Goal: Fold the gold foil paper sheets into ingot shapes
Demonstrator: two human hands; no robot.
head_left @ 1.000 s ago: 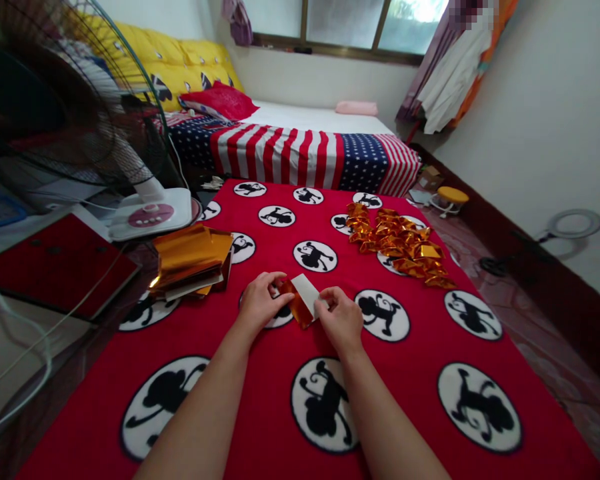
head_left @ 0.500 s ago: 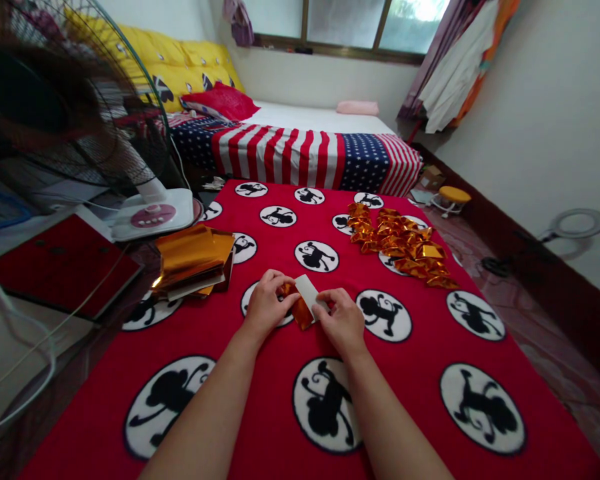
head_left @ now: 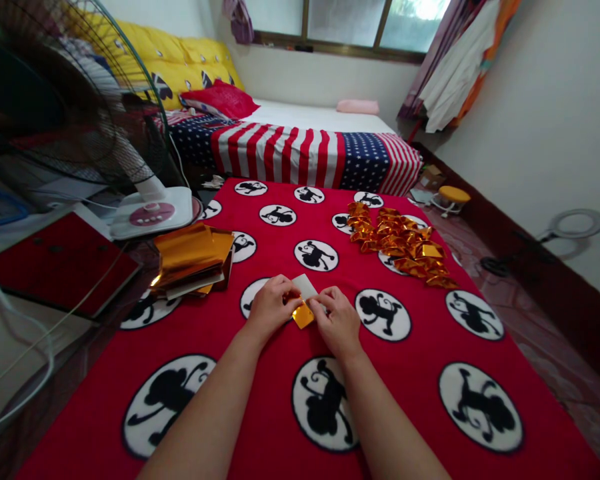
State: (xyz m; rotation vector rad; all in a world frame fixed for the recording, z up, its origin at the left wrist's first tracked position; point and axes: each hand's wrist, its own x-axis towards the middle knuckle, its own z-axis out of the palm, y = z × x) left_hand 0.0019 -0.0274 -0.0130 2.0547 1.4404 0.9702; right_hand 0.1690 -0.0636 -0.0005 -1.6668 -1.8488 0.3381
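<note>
Between my hands is a partly folded sheet of gold foil paper (head_left: 303,316), its pale backing showing at the far end and shiny gold at the near end. My left hand (head_left: 274,303) pinches its left side. On the right side, the thumb and fingers of my right hand (head_left: 337,319) are closed on the same sheet. Left of my hands lies a stack of gold foil paper (head_left: 193,257). Farther off to the right is a pile of folded gold foil pieces (head_left: 397,243).
A red cloth (head_left: 240,420) with monkey prints covers the surface under my hands. A running fan (head_left: 153,210) stands on the left, beside a red panel (head_left: 63,260). Beyond are a bed (head_left: 300,153) and a yellow stool (head_left: 454,195).
The paper has been turned or folded, so its shiny gold side now shows at the near end. Both hands stay close together, shifted slightly.
</note>
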